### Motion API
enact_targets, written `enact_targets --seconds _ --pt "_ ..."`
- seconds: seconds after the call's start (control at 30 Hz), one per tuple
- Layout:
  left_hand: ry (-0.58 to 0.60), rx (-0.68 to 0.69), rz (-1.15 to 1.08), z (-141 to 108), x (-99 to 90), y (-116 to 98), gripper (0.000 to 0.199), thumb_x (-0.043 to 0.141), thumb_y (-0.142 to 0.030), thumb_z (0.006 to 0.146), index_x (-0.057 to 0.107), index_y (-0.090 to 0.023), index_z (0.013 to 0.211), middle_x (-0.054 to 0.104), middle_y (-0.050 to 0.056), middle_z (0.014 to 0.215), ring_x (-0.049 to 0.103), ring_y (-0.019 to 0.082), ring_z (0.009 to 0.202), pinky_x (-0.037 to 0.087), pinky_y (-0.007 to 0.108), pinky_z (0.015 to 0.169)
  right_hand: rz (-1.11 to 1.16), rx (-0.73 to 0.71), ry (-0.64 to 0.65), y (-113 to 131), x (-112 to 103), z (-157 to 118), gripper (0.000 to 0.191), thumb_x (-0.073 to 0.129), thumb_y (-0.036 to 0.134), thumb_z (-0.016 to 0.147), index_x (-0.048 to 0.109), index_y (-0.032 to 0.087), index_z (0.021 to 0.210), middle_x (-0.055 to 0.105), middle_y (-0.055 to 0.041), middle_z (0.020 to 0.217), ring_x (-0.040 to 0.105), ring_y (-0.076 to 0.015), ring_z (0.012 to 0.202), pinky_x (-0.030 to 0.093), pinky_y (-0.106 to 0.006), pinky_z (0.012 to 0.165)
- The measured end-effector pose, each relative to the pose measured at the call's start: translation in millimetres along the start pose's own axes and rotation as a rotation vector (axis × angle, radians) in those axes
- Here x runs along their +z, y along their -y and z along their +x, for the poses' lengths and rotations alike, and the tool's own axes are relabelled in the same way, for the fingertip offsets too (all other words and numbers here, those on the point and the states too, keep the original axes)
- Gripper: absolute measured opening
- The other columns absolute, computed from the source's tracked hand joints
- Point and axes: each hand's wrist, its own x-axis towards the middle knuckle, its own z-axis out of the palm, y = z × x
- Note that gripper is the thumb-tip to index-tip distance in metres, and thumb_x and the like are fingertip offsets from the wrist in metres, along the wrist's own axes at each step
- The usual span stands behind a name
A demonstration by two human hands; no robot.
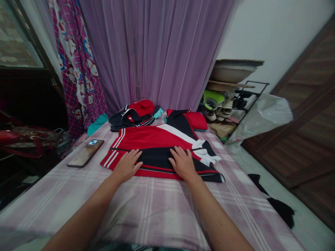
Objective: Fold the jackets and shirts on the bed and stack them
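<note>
A red, black and white track jacket (157, 139) lies spread on the checked cloth in front of me, its near side folded inward over the middle. My left hand (127, 165) rests flat on the jacket's left part, near the white-striped hem, with fingers spread. Flat on the black panel further right lies my right hand (182, 162), fingers also apart. One dark sleeve reaches away toward the back. A white and black bunched part sits at the jacket's right end. Neither hand grips the fabric.
A phone (86, 153) lies left of the jacket. Behind it are a rumpled pile of clothes (136, 113) and a folded red garment (197, 121). Purple curtains (157, 52) hang at the back. A shoe rack (227, 101) and white bag (264, 118) stand right.
</note>
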Motion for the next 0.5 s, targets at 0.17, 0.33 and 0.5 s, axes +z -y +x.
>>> enact_targets --seconds 0.17,0.33,0.5 --pt "-0.026 0.003 0.0 1 0.6 -1 0.054 0.043 -0.047 0.096 0.052 -0.022 0.143 0.05 0.012 0.15 0.044 0.029 0.14 0.036 0.05 0.115 0.137 -0.156 0.17 28 2 4 0.052 0.039 0.047 0.1 0.047 0.026 0.147 0.041 -0.0075 0.156 0.034 -0.0242 0.145 0.025 -0.051 0.118" --pt "-0.019 -0.001 -0.017 1 -0.1 0 0.056 0.041 -0.048 0.096 0.051 -0.021 0.144 0.049 0.012 0.15 0.043 0.028 0.141 0.036 0.049 0.115 0.124 0.0 0.137 -31 3 -7 0.047 0.04 0.04 0.1 0.055 0.024 0.141 0.046 -0.0081 0.153 0.038 -0.0238 0.143 0.029 -0.049 0.117" --pt "-0.012 -0.009 -0.015 0 -0.7 -2 0.054 0.041 -0.046 0.096 0.051 -0.021 0.143 0.049 0.012 0.151 0.042 0.027 0.142 0.033 0.049 0.117 0.194 0.047 0.007 -95 6 -20 0.043 0.042 0.034 0.097 0.066 0.017 0.129 0.062 -0.0117 0.137 0.056 -0.023 0.127 0.04 -0.041 0.112"
